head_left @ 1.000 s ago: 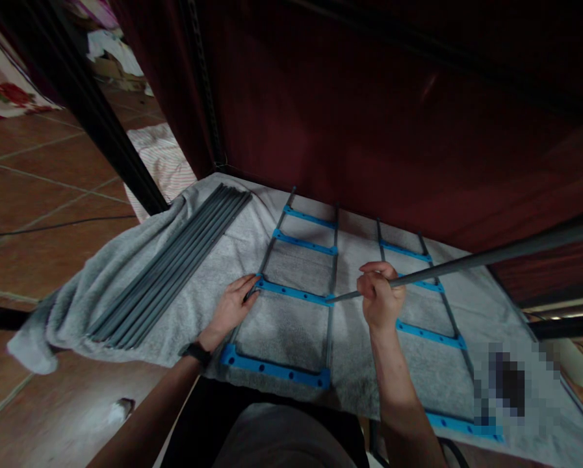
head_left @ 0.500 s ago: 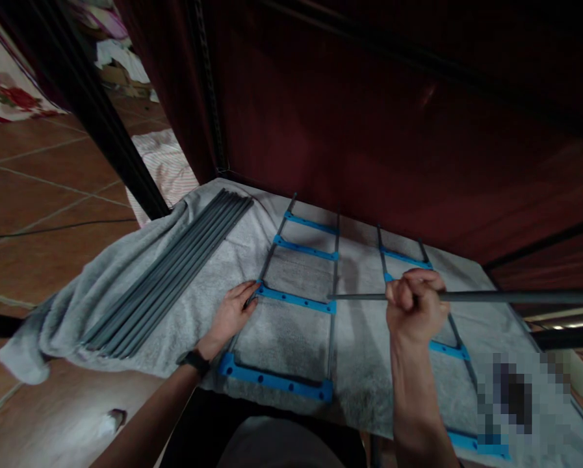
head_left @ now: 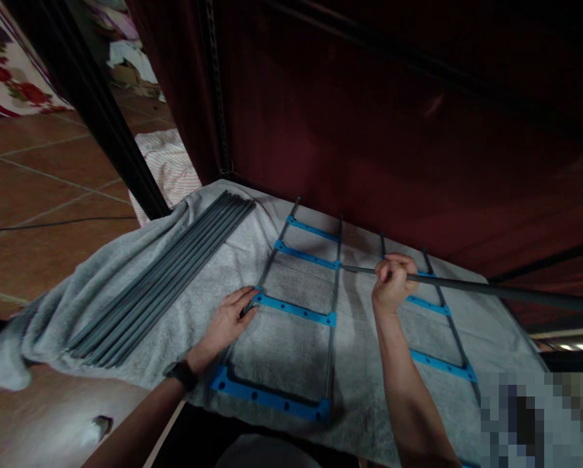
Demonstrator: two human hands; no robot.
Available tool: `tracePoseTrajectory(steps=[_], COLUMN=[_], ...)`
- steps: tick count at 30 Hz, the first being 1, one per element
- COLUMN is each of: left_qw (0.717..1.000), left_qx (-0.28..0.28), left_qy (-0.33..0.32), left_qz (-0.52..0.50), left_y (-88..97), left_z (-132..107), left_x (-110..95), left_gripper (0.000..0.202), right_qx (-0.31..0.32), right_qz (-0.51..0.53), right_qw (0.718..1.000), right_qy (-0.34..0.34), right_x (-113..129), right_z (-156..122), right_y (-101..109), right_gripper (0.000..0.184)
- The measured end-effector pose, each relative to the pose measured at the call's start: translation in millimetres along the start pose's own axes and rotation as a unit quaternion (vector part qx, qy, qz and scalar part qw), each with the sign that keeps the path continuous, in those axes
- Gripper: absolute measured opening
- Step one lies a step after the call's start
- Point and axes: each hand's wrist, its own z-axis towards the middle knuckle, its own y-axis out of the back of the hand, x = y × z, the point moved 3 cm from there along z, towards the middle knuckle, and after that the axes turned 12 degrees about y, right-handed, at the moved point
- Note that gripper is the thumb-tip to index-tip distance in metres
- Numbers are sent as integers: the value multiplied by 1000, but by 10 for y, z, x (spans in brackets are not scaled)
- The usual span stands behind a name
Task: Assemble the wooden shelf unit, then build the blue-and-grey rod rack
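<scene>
My right hand is closed round a long grey rod that runs off to the right; its free tip sits at the right rail of the left ladder-like frame, near a blue crosspiece. That frame has grey rails and blue crosspieces and lies on a grey towel. My left hand rests flat, fingers stretched, on the frame's left rail by the third blue crosspiece. A second similar frame lies to the right, partly under my right hand and the rod.
A bundle of several grey rods lies on the towel's left part. Dark red fabric hangs right behind the towel. A black post stands at the left on a tiled floor. A blurred patch covers the lower right.
My right hand lifted the rod away from the middle crosspiece, swung it level, then carried its tip up to the second blue crosspiece. My left hand stayed on the left rail.
</scene>
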Motion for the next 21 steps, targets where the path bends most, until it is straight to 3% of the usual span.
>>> tracePoseTrajectory(steps=[8, 21], left_qw=[1000, 999], left_qx=[-2, 7], left_qy=[3, 22], left_qz=[23, 33], left_y=[-32, -12], left_z=[-22, -49], left_x=[46, 2], left_gripper=[44, 45], right_qx=[23, 41], right_qz=[10, 3], right_qw=[999, 999], right_qy=[-35, -23], right_x=[-302, -433], right_z=[117, 264], right_y=[-215, -277], right_gripper=[9, 12])
